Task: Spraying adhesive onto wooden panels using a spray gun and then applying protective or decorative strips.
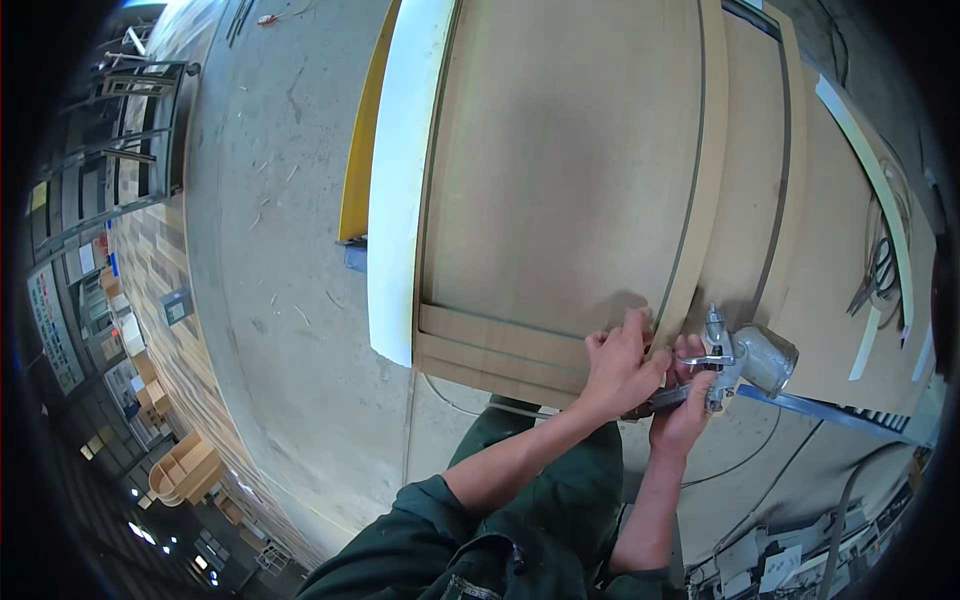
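Note:
My right hand (683,412) grips a metal spray gun (716,352) by its handle, with the nozzle end pointing away from me. A silvery cup (768,360) is fixed to the gun's right side. My left hand (625,368) reaches over the near right corner of a large brown wooden panel (560,190), beside the gun. Its fingers are apart and bent down toward a pale wooden strip (690,270) along the panel's right side; whether the fingertips touch it is hard to see. Narrow dark grooves run along the panel's edges.
A white curved edge piece (395,190) borders the panel's left side, with a yellow part (362,140) beyond it. Scissors (880,268) and pale strips (865,345) lie on the board at right. Hoses (775,490) cross the floor; racks (115,150) stand at far left.

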A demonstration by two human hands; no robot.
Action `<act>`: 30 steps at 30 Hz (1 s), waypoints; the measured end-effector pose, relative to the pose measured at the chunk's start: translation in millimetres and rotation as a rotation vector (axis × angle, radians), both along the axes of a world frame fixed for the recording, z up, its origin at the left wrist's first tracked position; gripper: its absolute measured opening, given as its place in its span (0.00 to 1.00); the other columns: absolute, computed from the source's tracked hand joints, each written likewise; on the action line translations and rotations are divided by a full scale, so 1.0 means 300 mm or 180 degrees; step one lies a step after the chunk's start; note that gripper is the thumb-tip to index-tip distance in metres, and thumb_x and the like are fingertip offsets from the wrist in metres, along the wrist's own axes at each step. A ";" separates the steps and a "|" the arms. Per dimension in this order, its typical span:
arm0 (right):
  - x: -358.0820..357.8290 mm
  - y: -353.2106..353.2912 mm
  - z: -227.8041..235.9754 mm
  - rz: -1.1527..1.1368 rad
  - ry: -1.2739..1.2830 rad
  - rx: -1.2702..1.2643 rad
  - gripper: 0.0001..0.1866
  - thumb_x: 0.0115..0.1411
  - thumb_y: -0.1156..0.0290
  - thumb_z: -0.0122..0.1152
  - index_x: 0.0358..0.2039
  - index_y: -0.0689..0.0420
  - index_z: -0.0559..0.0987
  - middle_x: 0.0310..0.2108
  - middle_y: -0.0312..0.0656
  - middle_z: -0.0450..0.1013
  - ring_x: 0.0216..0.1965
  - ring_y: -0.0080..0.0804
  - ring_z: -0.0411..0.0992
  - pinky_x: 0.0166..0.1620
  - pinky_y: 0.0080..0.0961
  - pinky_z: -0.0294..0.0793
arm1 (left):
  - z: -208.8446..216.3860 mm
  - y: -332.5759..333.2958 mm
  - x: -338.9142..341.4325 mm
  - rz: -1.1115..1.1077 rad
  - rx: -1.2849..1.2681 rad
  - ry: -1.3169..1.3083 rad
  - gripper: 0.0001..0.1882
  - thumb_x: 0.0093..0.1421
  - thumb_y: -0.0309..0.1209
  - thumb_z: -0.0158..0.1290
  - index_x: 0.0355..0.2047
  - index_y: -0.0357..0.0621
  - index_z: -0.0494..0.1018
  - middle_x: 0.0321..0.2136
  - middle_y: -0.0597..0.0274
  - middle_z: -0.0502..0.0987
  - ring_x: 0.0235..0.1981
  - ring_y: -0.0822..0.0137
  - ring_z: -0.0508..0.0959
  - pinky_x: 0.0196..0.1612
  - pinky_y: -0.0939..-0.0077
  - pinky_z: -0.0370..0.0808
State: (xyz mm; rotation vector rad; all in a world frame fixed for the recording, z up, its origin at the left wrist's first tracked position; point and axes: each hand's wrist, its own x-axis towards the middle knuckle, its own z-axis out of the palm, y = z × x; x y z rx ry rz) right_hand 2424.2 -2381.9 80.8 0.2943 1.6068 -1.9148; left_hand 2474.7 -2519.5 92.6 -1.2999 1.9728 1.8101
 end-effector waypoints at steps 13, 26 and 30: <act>-0.012 0.013 0.004 -0.0074 0.0077 0.0029 0.32 0.77 0.52 0.45 0.73 0.56 0.57 0.69 0.48 0.63 0.70 0.49 0.63 0.73 0.47 0.58 | 0.025 -0.494 0.461 0.0474 -0.2104 0.0012 0.19 0.55 0.29 0.68 0.46 0.40 0.80 0.41 0.57 0.82 0.46 0.58 0.80 0.53 0.63 0.74; -0.008 -0.013 0.029 -0.0041 0.0203 0.0025 0.31 0.78 0.51 0.43 0.72 0.58 0.59 0.66 0.48 0.67 0.70 0.48 0.64 0.74 0.46 0.57 | 0.121 -0.207 0.249 -0.0002 0.0496 0.0504 0.36 0.61 0.34 0.65 0.65 0.36 0.65 0.54 0.47 0.76 0.59 0.54 0.74 0.53 0.61 0.79; 0.008 -0.031 0.033 -0.0096 0.0089 0.0035 0.32 0.78 0.50 0.42 0.71 0.60 0.59 0.67 0.48 0.66 0.70 0.46 0.64 0.72 0.45 0.59 | -0.001 -0.093 0.037 -0.0059 0.0352 0.0678 0.34 0.65 0.34 0.59 0.66 0.31 0.60 0.55 0.45 0.73 0.56 0.57 0.74 0.59 0.63 0.72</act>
